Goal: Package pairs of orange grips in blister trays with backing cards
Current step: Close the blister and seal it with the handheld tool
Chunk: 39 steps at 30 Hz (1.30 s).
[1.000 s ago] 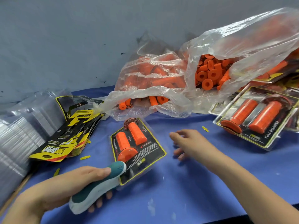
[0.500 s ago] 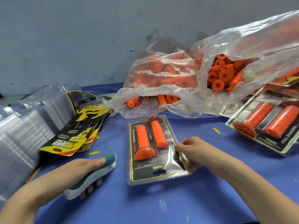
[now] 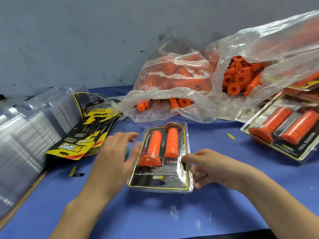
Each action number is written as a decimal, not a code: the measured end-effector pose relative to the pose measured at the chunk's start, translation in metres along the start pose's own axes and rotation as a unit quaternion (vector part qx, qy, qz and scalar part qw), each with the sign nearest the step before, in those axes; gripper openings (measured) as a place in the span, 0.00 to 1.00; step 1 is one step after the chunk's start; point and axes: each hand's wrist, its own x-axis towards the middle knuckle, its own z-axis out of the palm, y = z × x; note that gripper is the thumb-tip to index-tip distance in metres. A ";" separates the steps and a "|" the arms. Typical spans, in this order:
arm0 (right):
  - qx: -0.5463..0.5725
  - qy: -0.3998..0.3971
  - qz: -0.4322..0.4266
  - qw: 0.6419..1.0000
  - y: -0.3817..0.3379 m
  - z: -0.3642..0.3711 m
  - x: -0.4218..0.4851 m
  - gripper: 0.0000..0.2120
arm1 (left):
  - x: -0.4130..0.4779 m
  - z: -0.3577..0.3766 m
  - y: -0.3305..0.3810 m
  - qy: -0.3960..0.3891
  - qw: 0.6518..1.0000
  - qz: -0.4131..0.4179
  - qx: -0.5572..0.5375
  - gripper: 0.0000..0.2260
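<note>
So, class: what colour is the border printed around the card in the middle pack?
Yellow, round a black card; the head view shows it.

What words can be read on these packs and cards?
"FULL DIAMOND": up the left side of the centre pack, held at its right edge by the right hand.
"FULL DIAMOND", partly cut off: on the finished pack at right.
Yellow logo on the backing cards: upside down and blurred, unreadable.
Fine print everywhere: too small.
</note>
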 end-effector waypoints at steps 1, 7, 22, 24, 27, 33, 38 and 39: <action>0.002 0.007 -0.003 1.000 0.000 0.001 0.000 0.12 | -0.003 0.001 0.010 -0.033 0.997 0.069 -0.012 0.17; 0.007 0.028 -0.018 0.999 -0.001 0.002 -0.003 0.14 | -0.023 0.037 0.030 -0.106 0.946 0.265 0.151 0.20; 0.078 0.095 -0.072 0.990 0.003 0.011 0.002 0.07 | -0.032 0.050 0.056 -0.003 0.969 0.238 0.071 0.09; 0.093 0.108 -0.079 0.987 0.003 0.011 0.003 0.07 | -0.032 0.050 0.056 0.004 0.973 0.232 0.019 0.05; 0.120 0.126 -0.083 0.981 0.002 0.012 0.001 0.07 | -0.029 0.049 0.049 -0.012 0.978 0.206 -0.033 0.04; -0.239 0.368 -0.271 0.857 0.018 0.019 -0.005 0.14 | -0.025 0.046 0.028 -0.117 0.971 0.088 -0.191 0.09; -0.564 0.186 -0.440 0.673 0.035 0.016 -0.009 0.09 | -0.021 0.049 0.021 -0.137 0.967 0.116 -0.179 0.12; -0.569 0.170 -0.445 0.671 0.035 0.015 -0.008 0.07 | -0.020 0.049 0.020 -0.136 0.969 0.119 -0.168 0.11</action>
